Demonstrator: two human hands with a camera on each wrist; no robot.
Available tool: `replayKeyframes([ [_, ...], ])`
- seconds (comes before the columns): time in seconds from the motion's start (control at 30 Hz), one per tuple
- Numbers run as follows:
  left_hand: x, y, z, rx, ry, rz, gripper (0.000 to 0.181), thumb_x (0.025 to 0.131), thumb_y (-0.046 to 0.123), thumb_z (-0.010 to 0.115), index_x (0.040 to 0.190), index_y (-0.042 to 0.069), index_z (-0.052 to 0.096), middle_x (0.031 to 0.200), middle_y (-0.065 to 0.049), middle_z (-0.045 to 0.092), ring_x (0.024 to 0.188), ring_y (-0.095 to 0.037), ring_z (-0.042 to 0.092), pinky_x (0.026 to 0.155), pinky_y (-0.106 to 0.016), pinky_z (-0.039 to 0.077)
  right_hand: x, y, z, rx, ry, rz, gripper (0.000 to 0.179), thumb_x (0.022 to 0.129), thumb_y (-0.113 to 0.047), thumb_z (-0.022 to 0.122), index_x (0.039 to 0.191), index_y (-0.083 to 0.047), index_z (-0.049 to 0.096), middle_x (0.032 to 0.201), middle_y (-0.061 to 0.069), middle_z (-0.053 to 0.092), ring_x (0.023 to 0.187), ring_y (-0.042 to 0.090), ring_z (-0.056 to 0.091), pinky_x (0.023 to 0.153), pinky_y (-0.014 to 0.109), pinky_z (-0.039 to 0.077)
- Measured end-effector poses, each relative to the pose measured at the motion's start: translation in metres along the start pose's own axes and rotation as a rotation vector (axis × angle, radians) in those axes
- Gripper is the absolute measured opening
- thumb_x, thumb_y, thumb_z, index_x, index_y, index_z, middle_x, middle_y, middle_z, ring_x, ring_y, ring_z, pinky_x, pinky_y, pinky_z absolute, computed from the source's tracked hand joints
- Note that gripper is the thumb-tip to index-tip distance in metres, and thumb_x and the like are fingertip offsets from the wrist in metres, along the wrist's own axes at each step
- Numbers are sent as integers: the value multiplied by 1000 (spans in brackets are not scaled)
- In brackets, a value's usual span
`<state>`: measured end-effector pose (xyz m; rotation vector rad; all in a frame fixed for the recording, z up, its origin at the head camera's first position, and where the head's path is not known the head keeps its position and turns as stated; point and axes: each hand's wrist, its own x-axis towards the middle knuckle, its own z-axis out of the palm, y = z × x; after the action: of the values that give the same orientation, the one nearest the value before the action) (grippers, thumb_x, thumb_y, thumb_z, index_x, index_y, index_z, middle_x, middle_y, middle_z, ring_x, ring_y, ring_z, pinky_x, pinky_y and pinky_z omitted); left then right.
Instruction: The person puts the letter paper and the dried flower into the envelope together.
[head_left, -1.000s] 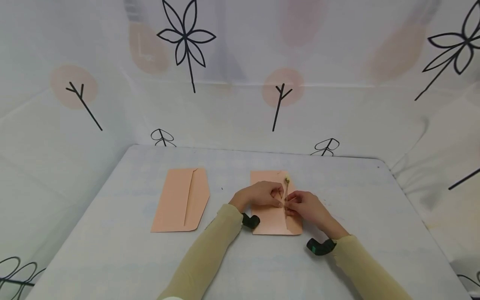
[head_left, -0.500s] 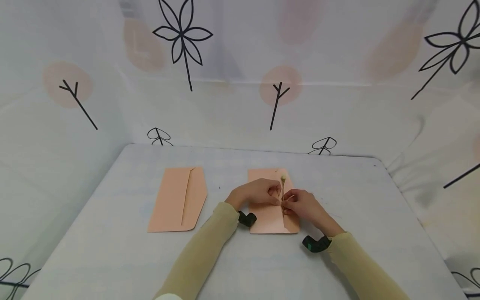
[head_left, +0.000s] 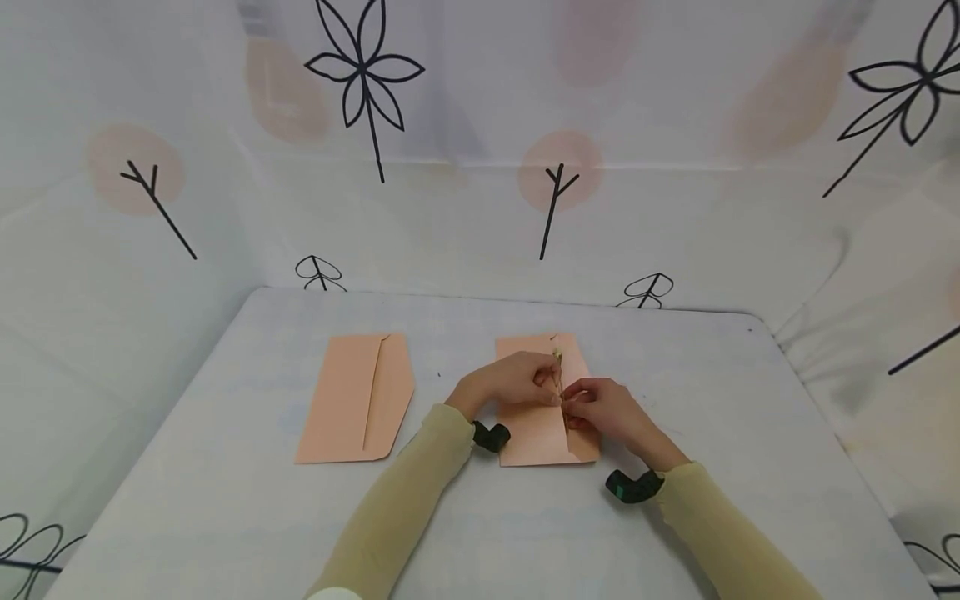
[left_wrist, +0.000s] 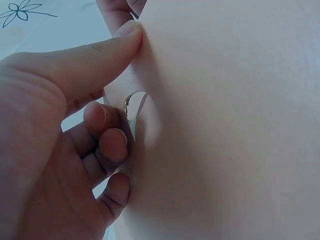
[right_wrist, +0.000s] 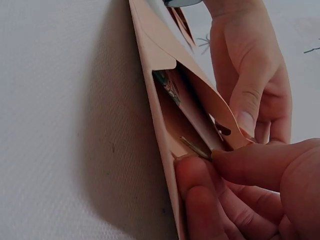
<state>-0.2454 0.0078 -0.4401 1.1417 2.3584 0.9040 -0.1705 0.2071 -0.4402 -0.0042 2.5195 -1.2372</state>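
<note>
A peach paper envelope (head_left: 528, 442) lies in front of me, its pocket edge lifted. My left hand (head_left: 517, 379) pinches that edge between thumb and fingers; the left wrist view shows its thumb (left_wrist: 100, 62) on the paper's outer face. Beside it, my right hand (head_left: 611, 412) pinches a thin dried flower stem (right_wrist: 195, 146) at the envelope's mouth. The small pale flower head (head_left: 558, 354) shows just past the left fingers. Inside the gaping pocket, a card with a dark printed edge (right_wrist: 167, 86) is visible in the right wrist view.
A second peach envelope (head_left: 352, 408) lies flat to the left on the white table (head_left: 240, 508). A white cloth with line-drawn plants (head_left: 450, 225) hangs behind the table. Both wrists wear black camera mounts (head_left: 633, 486).
The flower has shifted slightly left, in toward the pocket edge, and its head is now partly behind the left fingers. Both hands keep their hold, and the view has shifted slightly.
</note>
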Motion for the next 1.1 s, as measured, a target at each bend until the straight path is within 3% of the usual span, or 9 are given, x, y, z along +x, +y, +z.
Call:
replayKeyframes([
  [0.3,-1,-1,1,-17,3,-3,22,90,29,75,97,18,56,72,4,44,68,-8,46,62,-21,34,-1,0,4,-10,-14,-28,22,95,-14,63,113,-2,67,84,3,69,75,16,63,69,31,51],
  [0.63,-2,-2,-1,-32,27,22,22,91,28,74,96,18,56,71,4,42,67,-8,44,62,-21,33,0,3,3,100,-25,-30,22,96,-13,62,114,0,66,93,6,71,81,17,64,72,29,53],
  [1.1,-4,0,-2,-63,53,34,22,90,25,75,96,16,56,71,4,42,68,-8,45,62,-22,34,-2,0,3,-48,-23,-43,20,94,-15,65,110,-5,69,81,2,68,75,17,58,67,31,45],
])
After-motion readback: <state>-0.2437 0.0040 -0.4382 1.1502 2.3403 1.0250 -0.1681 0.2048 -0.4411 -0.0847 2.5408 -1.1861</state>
